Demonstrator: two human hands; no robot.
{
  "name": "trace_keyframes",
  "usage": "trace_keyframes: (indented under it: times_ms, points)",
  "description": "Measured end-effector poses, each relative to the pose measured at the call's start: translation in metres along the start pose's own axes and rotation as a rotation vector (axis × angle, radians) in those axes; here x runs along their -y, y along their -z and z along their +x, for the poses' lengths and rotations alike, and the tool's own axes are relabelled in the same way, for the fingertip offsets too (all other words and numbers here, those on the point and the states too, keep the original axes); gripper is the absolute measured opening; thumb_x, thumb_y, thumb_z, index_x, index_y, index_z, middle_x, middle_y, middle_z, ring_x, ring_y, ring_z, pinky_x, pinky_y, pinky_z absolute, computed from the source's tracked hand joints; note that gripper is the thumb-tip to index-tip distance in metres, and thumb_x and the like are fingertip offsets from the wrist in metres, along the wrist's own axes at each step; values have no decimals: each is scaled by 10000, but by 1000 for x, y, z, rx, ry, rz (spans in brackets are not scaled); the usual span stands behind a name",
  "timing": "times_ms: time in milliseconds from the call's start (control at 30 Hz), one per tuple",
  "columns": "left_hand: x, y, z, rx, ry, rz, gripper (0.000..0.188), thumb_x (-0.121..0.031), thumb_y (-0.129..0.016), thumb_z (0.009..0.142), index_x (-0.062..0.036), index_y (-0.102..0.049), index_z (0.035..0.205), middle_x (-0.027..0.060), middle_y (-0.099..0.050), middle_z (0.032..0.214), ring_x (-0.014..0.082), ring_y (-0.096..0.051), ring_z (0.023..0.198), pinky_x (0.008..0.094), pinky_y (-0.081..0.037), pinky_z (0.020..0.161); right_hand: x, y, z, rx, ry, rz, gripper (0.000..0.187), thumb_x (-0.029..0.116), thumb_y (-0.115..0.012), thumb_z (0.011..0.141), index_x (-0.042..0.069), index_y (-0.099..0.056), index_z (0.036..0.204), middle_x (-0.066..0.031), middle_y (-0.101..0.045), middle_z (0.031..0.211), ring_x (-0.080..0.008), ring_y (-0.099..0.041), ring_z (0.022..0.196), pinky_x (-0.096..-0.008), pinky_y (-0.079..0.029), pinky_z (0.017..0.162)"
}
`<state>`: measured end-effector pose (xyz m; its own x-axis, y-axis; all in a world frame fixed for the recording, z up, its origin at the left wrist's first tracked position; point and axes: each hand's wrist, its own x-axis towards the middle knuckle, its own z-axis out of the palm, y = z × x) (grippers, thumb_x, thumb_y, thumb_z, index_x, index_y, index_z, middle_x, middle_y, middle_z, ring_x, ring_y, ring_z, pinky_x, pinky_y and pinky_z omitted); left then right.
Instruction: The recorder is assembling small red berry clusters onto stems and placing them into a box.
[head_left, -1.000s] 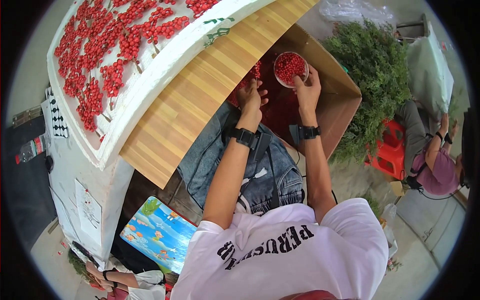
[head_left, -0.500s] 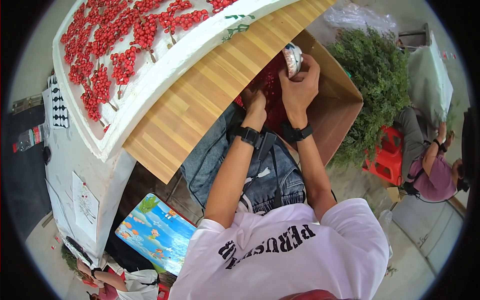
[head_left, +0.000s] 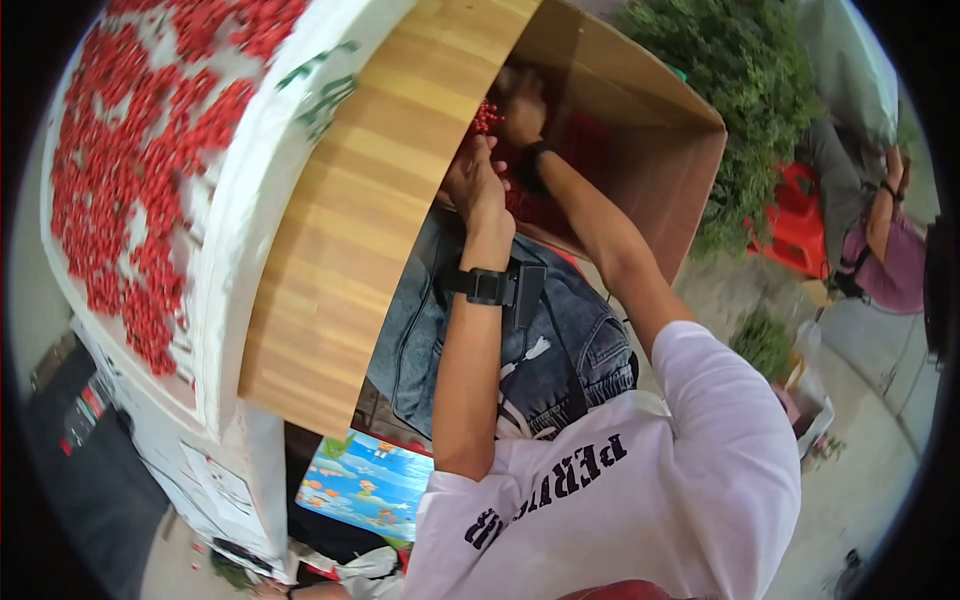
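A cardboard box (head_left: pixel 650 165) stands open in front of me, with dark red material inside. My left hand (head_left: pixel 478 185) is at the box's near left side, beside the board's edge, with fingers curled and partly hidden. At its thumb tip is a small cluster of red berries (head_left: pixel 487 117), which the hand seems to pinch by its lower end. Deeper in the box, my right hand (head_left: pixel 523 110) is just beyond the berries, smeared by motion and in shadow. Whether it holds anything does not show.
A striped wooden board (head_left: pixel 345 220) overhangs the box's left side. On it rests a white foam tray (head_left: pixel 225 300) of red berry sprigs. Below are folded denim (head_left: pixel 410 330) and a colourful stool top (head_left: pixel 370 485). Green foliage (head_left: pixel 720 110), a red stool (head_left: pixel 795 225) and a seated person are at right.
My view has turned, and the tray looms larger at left. My right hand has moved left and deeper into the box; its white patterned round object no longer shows. Berries now show by my left thumb.
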<state>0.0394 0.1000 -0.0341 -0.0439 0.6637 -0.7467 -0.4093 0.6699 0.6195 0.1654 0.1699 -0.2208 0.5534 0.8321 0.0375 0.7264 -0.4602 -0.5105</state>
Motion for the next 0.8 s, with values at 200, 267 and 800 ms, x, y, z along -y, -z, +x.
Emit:
trace_keyframes:
  times_ms: [200,267,800]
  points:
    - [3,-2,19,-77,30,43,205,-278,-615,939,-84,-668,979,-20,-629,891,61,-546,681,198,-417,500,7,-52,-22,765,255,-84,339,290,-522,883,71,-528,1141,-255,-624,1059,-393,-641,915,-482,-531,727]
    - [1,-11,23,-68,26,44,202,-278,-617,938,-86,-667,977,-24,-626,882,59,-546,683,198,-417,502,-3,-63,-23,788,202,14,349,285,-529,883,69,-526,1157,-241,-629,1047,-373,-642,910,-468,-534,725]
    - [5,-10,-15,23,57,89,206,-254,-576,962,-77,-658,1027,-20,-675,930,40,-549,683,179,-416,477,-42,77,-49,769,-508,1138,393,129,-541,900,71,-475,1284,-77,-609,1064,-196,-625,839,-339,-557,652]
